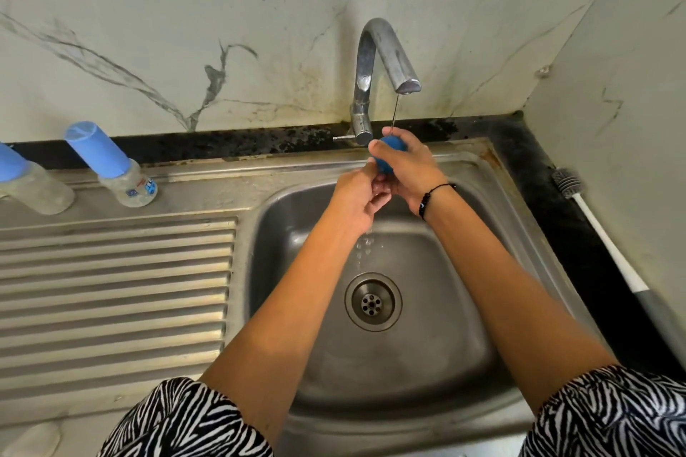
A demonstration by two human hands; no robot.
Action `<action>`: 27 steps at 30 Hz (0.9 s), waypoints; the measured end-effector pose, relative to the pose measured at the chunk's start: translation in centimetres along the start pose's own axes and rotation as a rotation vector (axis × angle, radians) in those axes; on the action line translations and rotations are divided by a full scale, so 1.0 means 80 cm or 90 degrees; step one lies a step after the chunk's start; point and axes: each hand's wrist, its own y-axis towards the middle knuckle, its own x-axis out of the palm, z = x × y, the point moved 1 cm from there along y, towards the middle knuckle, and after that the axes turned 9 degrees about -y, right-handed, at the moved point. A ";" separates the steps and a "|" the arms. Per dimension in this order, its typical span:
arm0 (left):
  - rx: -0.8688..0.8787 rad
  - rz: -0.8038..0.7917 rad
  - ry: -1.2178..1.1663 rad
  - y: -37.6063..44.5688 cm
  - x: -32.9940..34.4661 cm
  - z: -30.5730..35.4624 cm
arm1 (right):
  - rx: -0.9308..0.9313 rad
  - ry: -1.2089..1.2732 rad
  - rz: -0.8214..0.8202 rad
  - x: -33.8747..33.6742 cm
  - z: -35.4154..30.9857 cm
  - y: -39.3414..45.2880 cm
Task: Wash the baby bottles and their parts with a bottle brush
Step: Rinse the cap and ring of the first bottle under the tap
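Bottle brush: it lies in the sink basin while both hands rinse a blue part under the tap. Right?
Not quite. The head view shows the bottle brush lying on the dark counter right of the sink, not in the basin. Both the left hand and right hand do hold the blue part under the tap.

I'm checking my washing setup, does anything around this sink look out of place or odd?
Mainly the bottle brush: it lies unused on the dark counter right of the sink, while both hands rinse a blue part under a thin stream from the tap. Dark grime also lines the wall joint behind the sink.
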 end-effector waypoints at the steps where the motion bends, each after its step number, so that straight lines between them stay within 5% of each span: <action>1: 0.005 -0.003 -0.011 0.000 -0.002 0.002 | -0.038 -0.126 0.028 -0.001 0.000 0.003; 5: 0.052 -0.013 0.011 -0.004 -0.009 0.004 | -0.142 -0.488 0.078 -0.006 0.000 0.005; 13: 0.265 -0.002 0.129 -0.011 -0.016 -0.011 | -0.157 -0.592 -0.046 -0.024 0.001 0.007; 17: 0.256 -0.023 0.015 -0.011 -0.025 -0.005 | -0.164 -0.588 -0.058 -0.031 0.006 0.007; 22: 0.235 0.039 -0.001 -0.006 -0.032 -0.008 | -0.259 -0.533 0.083 -0.020 0.022 -0.004; 25: 0.229 0.083 0.017 -0.005 -0.039 -0.013 | -0.196 -0.628 0.002 -0.010 0.047 -0.005; 27: 0.223 0.089 0.025 -0.004 -0.043 -0.013 | -0.223 -0.599 0.054 -0.010 0.051 -0.006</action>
